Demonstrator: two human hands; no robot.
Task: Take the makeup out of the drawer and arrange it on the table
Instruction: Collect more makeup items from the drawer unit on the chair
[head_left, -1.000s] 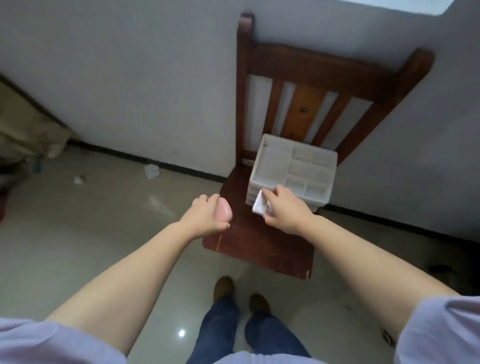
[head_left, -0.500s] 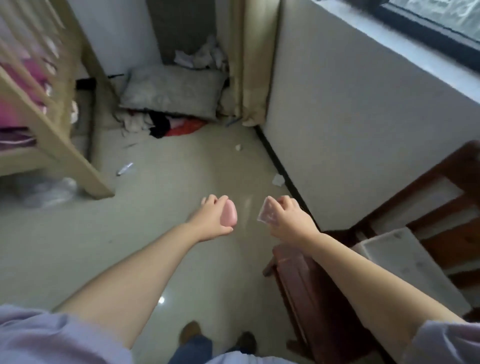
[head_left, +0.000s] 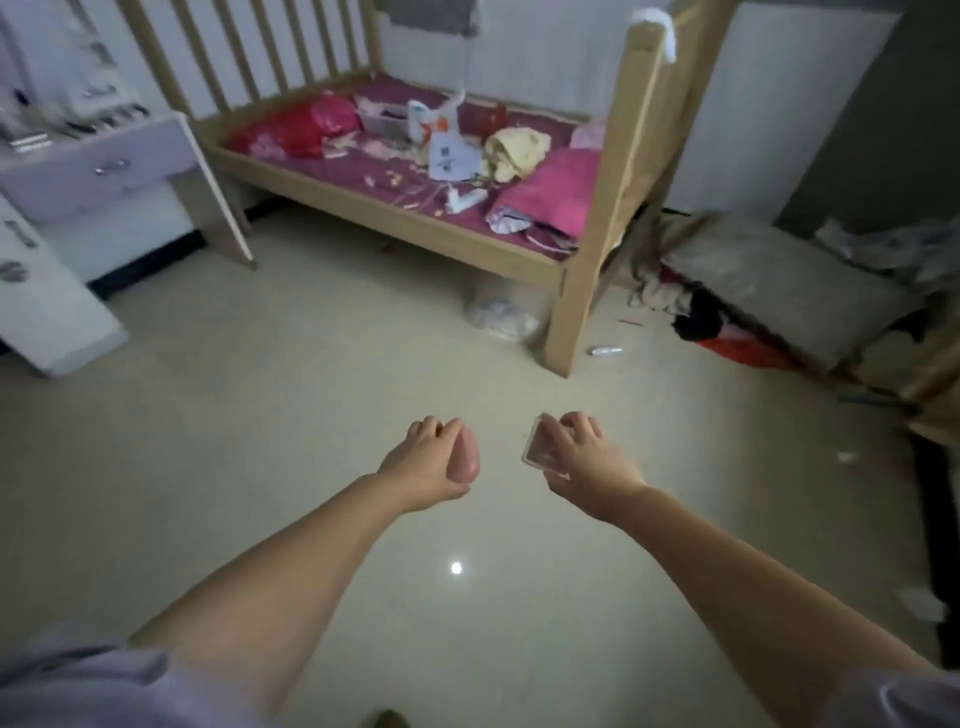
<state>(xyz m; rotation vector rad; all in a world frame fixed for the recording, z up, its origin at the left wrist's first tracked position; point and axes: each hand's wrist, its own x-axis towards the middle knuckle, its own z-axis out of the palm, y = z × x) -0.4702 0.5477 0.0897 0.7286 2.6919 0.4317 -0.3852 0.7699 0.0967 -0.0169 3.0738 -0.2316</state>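
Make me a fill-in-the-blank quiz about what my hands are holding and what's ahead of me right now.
1. The left hand grips a ____ egg-shaped makeup sponge.
2. The right hand pinches a small clear plastic ____.
3. Beyond both hands stands a wooden ____ with a purple mattress.

Missing words: pink; case; cot

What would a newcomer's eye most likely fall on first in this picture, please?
Probably the two hands stretched out low in the middle: the left hand holds a pink sponge, and the right hand pinches a small clear case. Behind them, across the pale floor, stands a wooden cot whose purple mattress is strewn with pink and red cloth and papers. At far left is a white dressing table with a drawer.
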